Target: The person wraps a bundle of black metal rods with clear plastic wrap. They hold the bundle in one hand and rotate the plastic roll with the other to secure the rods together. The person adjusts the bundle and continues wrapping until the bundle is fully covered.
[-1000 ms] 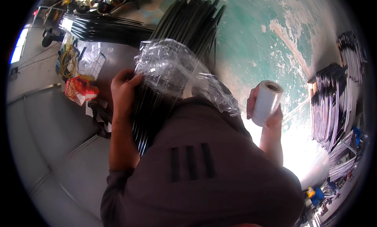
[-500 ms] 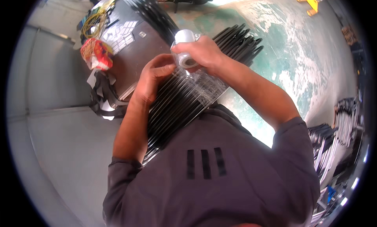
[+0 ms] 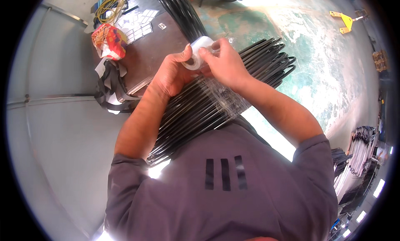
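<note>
A roll of clear stretch film is tilted between my hands above a bundle of black metal rods. My left hand grips the roll's near left end, thumb on top and fingers partly hidden beneath. On the other side, my right hand closes on the roll with thumb and fingers. Clear film is wrapped round the bundle just below my right hand. The rods end in bent loops at the right.
The bundle lies across a dark brown table. On it are a red and yellow plastic package, white label sheets, yellow cord and black straps. Another black rod bundle lies beyond. A yellow pallet jack stands far right.
My left hand, earlier beside the roll, now grips its end. The roll has tilted from nearly upright, and my right hand has shifted to its right side. The view has shifted slightly.
</note>
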